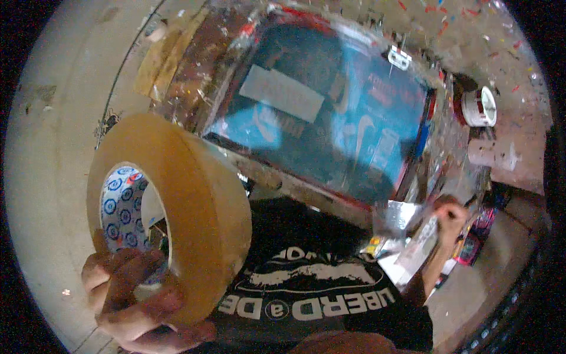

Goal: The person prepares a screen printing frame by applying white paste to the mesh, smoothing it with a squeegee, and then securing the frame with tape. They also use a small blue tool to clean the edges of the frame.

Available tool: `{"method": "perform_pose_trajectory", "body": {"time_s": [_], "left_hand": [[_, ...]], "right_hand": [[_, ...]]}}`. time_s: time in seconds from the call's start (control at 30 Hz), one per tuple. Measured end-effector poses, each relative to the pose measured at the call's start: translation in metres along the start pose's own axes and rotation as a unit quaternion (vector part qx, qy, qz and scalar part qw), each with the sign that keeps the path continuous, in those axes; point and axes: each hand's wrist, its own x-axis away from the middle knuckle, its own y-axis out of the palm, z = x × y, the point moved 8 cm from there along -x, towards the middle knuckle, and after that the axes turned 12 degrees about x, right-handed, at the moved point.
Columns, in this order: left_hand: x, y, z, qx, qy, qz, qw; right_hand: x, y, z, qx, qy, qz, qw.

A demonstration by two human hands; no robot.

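Close to the camera on the left, a big roll of amber packing tape (203, 206) fills much of the view. My left hand (147, 304) is closed around its lower side, fingers reaching into the patterned cardboard core. Off to the right, my right hand (449, 218) is closed, its fingertips slightly blurred. Next to it is a pale, shiny strip (417, 243); whether the fingers grip it I cannot tell. Beyond both hands lies a screen-printing frame (283, 174) with a blue-grey mesh (330, 150). A pale rectangular patch (283, 95) sits on the mesh.
The frame rests on a paint-spattered work surface (194, 88), with a metal clamp (399, 57) at its far edge. On the right stands a white tub (486, 107). Papers and a colourful box (474, 242) are beside my right arm. A wooden board (168, 62) lies far left.
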Motion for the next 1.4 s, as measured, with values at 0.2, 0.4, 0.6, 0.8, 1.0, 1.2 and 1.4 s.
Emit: {"method": "perform_pose_trajectory", "body": {"time_s": [0.2, 0.4, 0.6, 0.8, 1.0, 1.2, 1.4], "left_hand": [[0.027, 0.098, -0.083, 0.025, -0.048, -0.005, 0.999], [0.058, 0.199, -0.145, -0.040, 0.029, -0.042, 0.998], [0.075, 0.226, -0.152, -0.046, 0.000, -0.025, 0.999], [0.008, 0.214, -0.131, 0.067, -0.167, 0.039, 0.983], [-0.106, 0.268, -0.097, 0.394, -0.106, 0.094, 0.908], [-0.043, 0.320, -0.105, 0.606, -0.390, -0.025, 0.693], [0.020, 0.356, -0.102, 0.571, -0.542, -0.018, 0.617]], "right_hand": [[-0.080, -0.056, -0.186, 0.145, -0.145, -0.123, 0.971], [-0.119, -0.074, -0.258, 0.218, -0.243, -0.077, 0.942], [-0.151, -0.053, -0.290, 0.198, -0.348, -0.128, 0.907], [-0.160, -0.023, -0.320, 0.172, -0.446, -0.185, 0.859], [-0.193, 0.013, -0.324, -0.027, -0.486, -0.379, 0.787], [-0.268, 0.079, -0.225, -0.033, -0.264, -0.382, 0.885], [-0.291, 0.187, -0.134, -0.035, -0.205, -0.413, 0.887]]}}
